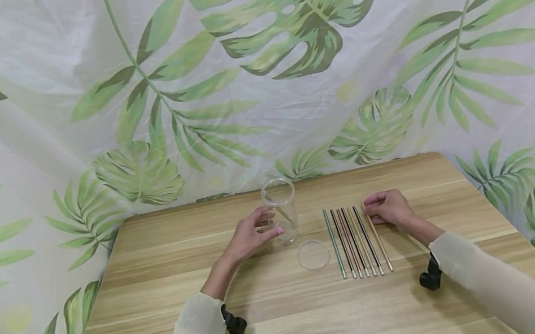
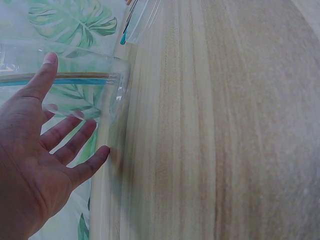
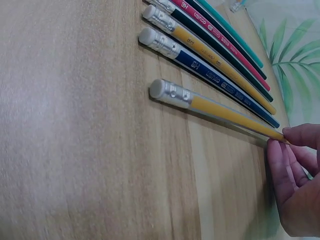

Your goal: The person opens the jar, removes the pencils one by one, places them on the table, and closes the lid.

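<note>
Yellow pencil (image 3: 225, 114) pinched by the right fingers (image 3: 280, 167), six others (image 1: 354, 246) lying at its nine o'clock; left fingers (image 2: 75, 145) spread wide by the jar (image 1: 293, 216), some inside already, lid (image 1: 313, 255) off.

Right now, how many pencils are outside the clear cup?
7, left to right: teal pencil, first dark pencil, red pencil, second dark pencil, inner yellow pencil, third dark pencil, and outer yellow pencil, pinched by the right hand. None seems hidden.

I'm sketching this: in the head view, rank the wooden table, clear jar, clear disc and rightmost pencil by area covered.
1. Wooden table
2. Clear jar
3. Clear disc
4. Rightmost pencil: longer than the disc is wide, but very thin
</note>
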`<control>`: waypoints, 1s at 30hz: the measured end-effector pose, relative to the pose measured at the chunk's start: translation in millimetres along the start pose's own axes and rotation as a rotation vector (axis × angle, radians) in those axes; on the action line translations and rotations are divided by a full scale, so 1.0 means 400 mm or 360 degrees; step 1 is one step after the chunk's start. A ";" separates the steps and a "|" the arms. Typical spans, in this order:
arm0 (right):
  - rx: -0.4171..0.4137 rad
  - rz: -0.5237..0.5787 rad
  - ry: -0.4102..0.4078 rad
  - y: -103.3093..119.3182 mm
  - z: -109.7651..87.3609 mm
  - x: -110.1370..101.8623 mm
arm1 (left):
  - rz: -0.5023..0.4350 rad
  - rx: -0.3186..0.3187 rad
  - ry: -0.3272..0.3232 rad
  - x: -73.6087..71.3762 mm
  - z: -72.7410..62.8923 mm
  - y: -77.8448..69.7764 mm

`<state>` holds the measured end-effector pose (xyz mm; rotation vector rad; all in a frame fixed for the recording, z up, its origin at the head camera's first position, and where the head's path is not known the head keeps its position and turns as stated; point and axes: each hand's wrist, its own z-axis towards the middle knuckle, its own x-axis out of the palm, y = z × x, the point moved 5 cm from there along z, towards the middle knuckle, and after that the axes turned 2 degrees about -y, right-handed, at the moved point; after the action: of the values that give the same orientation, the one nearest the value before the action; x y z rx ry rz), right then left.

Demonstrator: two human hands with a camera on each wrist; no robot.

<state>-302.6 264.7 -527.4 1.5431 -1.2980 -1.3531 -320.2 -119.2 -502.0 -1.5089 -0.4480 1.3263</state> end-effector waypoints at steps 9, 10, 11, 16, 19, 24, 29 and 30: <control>0.0005 -0.0062 -0.0040 0.007 -0.013 0.006 | -0.0004 0.0013 -0.0002 0.000 0.000 0.001; -0.0001 -0.0070 -0.0038 0.007 -0.013 0.007 | -0.0005 0.0011 -0.0002 0.000 0.000 0.001; -0.0001 -0.0072 -0.0042 0.007 -0.013 0.008 | -0.0003 0.0009 -0.0003 0.000 0.000 0.000; -0.0017 -0.0093 -0.0053 0.004 -0.013 0.013 | -0.0005 0.0002 -0.0004 -0.001 0.000 -0.003; -0.0029 -0.0112 -0.0068 0.003 -0.014 0.014 | -0.0005 0.0002 -0.0003 -0.001 0.000 -0.003; -0.0059 -0.0152 -0.0091 0.005 -0.015 0.018 | -0.0013 0.0008 -0.0001 -0.001 0.000 -0.002; -0.0085 -0.0226 -0.0108 0.010 -0.018 0.022 | -0.0009 0.0021 -0.0005 -0.002 0.000 -0.001; -0.0094 -0.0247 -0.0111 0.012 -0.018 0.022 | -0.0005 0.0023 -0.0006 -0.002 0.000 -0.002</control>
<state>-296.9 254.3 -523.8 1.5959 -1.1884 -1.5412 -320.0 -119.6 -501.0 -1.4933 -0.4418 1.3278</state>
